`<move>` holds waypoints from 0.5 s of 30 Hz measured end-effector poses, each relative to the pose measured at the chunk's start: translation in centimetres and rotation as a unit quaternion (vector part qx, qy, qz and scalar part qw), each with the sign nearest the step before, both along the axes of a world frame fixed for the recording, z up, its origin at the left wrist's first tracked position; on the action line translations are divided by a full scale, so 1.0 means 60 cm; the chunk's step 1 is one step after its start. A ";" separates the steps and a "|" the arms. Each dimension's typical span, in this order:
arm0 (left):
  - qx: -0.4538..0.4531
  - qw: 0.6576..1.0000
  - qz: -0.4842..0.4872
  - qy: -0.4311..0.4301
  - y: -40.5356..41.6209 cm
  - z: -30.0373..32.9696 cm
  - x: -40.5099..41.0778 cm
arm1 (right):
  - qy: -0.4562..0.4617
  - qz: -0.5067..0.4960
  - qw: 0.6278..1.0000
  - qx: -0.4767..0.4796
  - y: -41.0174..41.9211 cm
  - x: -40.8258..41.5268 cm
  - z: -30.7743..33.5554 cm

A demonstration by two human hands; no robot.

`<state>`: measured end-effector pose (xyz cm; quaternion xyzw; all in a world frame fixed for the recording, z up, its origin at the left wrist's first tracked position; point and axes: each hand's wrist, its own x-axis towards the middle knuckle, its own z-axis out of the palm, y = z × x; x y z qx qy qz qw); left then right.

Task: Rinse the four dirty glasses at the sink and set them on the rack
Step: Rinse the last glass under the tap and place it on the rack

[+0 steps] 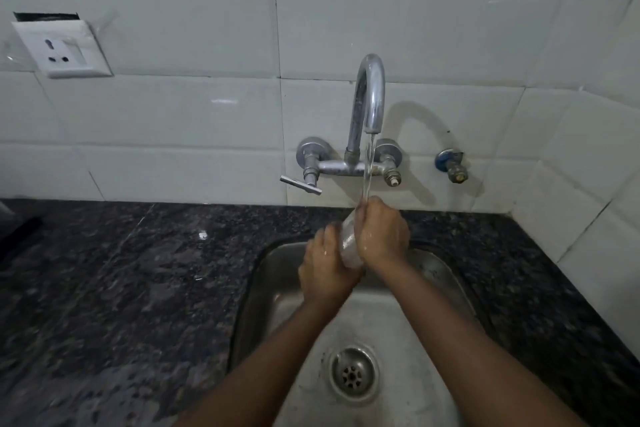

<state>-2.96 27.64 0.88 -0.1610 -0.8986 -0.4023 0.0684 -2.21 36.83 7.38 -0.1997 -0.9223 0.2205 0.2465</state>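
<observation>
Glass rinsed under the running tap

Both hands, left hand point(327, 262) and right hand point(381, 236), curl their fingers round one clear glass point(349, 246), held tilted above the sink point(263, 288) at the counter's back edge, under the tap point(370, 94) stream.

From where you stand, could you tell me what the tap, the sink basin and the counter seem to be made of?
The tap looks like chromed metal: bright curved highlights, with dull spotting. The sink basin appears to be stainless steel, with a brushed grey sheen. The counter seems to be polished dark granite, speckled and faintly reflective, though it could be an imitation.
</observation>
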 end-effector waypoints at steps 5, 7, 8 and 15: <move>0.070 0.984 -0.125 -0.106 -0.026 0.030 -0.034 | 0.092 0.127 0.985 -0.074 0.028 0.023 -0.028; 0.180 0.900 -0.266 -0.295 -0.050 0.027 -0.056 | 0.094 0.192 0.971 -0.109 0.040 0.039 -0.045; 0.193 0.864 -0.296 -0.358 -0.056 0.023 -0.056 | 0.082 0.181 0.974 -0.112 0.041 0.039 -0.051; -0.141 0.990 0.002 0.003 0.005 -0.017 0.000 | -0.054 -0.032 0.994 -0.091 -0.005 -0.003 -0.044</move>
